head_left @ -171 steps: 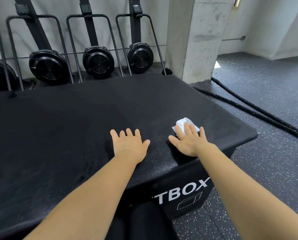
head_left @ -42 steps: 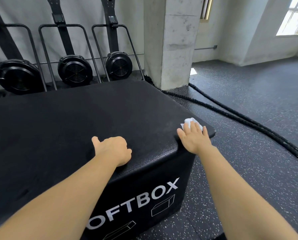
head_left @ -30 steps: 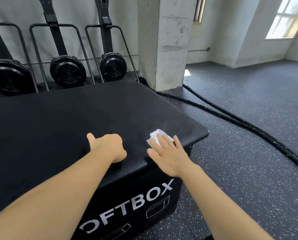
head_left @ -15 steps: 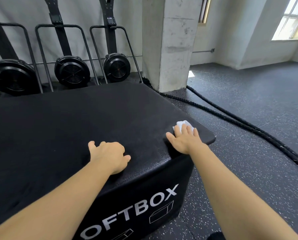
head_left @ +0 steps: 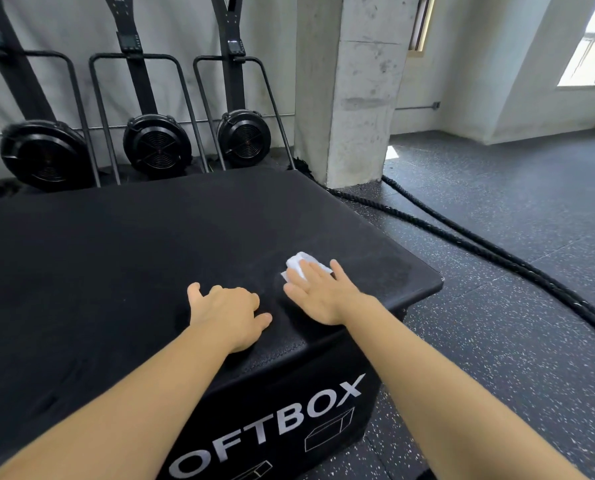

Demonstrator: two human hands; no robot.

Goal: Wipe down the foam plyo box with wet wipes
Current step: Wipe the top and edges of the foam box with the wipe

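Foam plyo box point(head_left: 116, 254): large and black, filling the near left of the scene; white lettering ending "OFTBOX" shows on its near side.
Wet wipe point(head_left: 299, 266): a small white wad on the box top, near the box's near right corner, partly covered by fingers.
Right hand point(head_left: 323, 296): flat, fingers straight and spread, pressing the wipe against the box top.
Left hand point(head_left: 227, 313): just left of the right hand, resting on the box top near its near edge; fingers curled under, gripping nothing.
Floor point(head_left: 514, 341): dark speckled rubber, to the right of the box.
Ropes point(head_left: 497, 251): two thick black lines across the floor, running from the pillar to the right.
Concrete pillar point(head_left: 351, 91): beyond the box's far right corner.
Fan-wheel machines point(head_left: 157, 143): black, standing in a row against the far wall.
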